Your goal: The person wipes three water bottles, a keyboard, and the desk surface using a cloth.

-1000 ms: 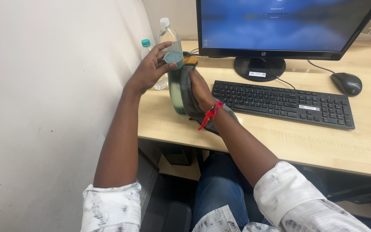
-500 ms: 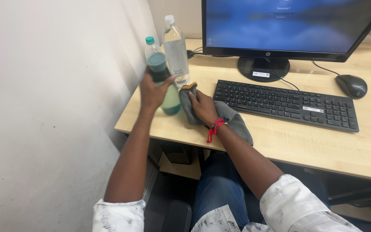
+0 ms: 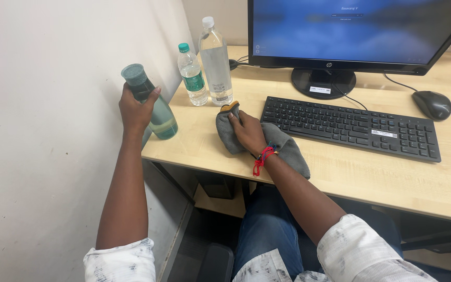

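My left hand [image 3: 135, 108] grips a green translucent bottle [image 3: 155, 110] with a dark teal cap, held tilted at the desk's left edge by the wall. My right hand [image 3: 246, 131] presses flat on a grey cloth [image 3: 283, 149] lying on the wooden desk [image 3: 340, 167], just left of the keyboard. A red thread band circles my right wrist. The cloth shows an orange patch at its far end.
Two clear plastic bottles stand at the back left, a small one [image 3: 192, 75] with a green cap and a taller one [image 3: 215, 62] with a white cap. A black keyboard [image 3: 351, 127], a mouse [image 3: 433, 104] and a monitor [image 3: 356, 34] fill the right side.
My left hand has carried the green bottle leftward, away from the cloth to the desk's left edge. My right hand has come down with the cloth onto the desk.
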